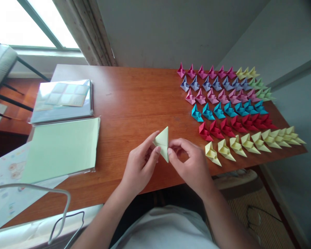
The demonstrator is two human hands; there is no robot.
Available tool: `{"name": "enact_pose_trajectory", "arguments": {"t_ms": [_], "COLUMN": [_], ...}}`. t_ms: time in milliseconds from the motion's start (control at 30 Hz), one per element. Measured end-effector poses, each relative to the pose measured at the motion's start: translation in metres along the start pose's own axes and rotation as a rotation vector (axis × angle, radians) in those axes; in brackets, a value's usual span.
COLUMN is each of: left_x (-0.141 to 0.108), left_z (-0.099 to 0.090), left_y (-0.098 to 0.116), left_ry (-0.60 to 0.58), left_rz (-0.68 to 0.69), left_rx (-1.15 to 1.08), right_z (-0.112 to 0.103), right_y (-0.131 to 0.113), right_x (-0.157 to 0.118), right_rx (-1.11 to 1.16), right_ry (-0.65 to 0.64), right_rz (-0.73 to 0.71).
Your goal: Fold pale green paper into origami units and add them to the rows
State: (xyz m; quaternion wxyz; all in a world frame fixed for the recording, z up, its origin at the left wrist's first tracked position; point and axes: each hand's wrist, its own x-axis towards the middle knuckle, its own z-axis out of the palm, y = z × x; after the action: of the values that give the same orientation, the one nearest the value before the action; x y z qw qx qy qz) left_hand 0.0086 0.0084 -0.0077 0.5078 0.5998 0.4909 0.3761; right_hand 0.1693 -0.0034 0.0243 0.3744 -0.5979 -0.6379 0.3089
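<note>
A pale yellow piece of paper folded into a triangle [163, 142] is held upright above the front part of the wooden table. My left hand [142, 160] pinches its left corner between thumb and fingers. On the other side, my right hand [188, 160] grips the straight right edge near its lower end, thumb and forefinger closed on it. To the right of my right hand begins a row of pale yellow folded paper boats [224, 150].
Rows of red [227, 128], blue [219, 110], pink [211, 96], purple [206, 83] and magenta paper boats [202, 72] cover the right side. Left lie a pack of green paper [64, 148] and another wrapped pack [41, 103]. A grey cable [67, 204] loops at lower left.
</note>
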Motion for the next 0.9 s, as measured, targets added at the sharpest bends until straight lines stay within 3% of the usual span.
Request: {"name": "enact_pose_trajectory", "arguments": {"t_ms": [67,167,233,333,433,900], "left_x": [-0.001,-0.005,-0.007,-0.008,-0.007,-0.004], "left_z": [0.003,0.006,0.006,0.004,0.004,0.003], "left_y": [-0.002,-0.003,-0.001,0.002,0.004,0.007], "left_ry": [0.099,0.394,0.473,0.31,0.177,0.205], "left_rz": [0.035,0.115,0.181,0.23,0.182,0.091], "left_rx": [0.136,0.258,0.305,0.338,0.244,0.309], "right_z": [0.002,0.006,0.009,0.014,0.017,0.02], "right_y": [0.0,0.0,0.001,0.001,0.001,0.002], "right_x": [0.0,0.0,0.0,-0.001,-0.002,-0.004], "right_rx": [-0.09,-0.258,-0.335,-0.373,-0.364,-0.391], "right_ry": [0.058,0.15,0.178,0.161,0.129,0.087], "right_rz": [-0.05,-0.14,-0.186,-0.238,-0.277,-0.317]}}
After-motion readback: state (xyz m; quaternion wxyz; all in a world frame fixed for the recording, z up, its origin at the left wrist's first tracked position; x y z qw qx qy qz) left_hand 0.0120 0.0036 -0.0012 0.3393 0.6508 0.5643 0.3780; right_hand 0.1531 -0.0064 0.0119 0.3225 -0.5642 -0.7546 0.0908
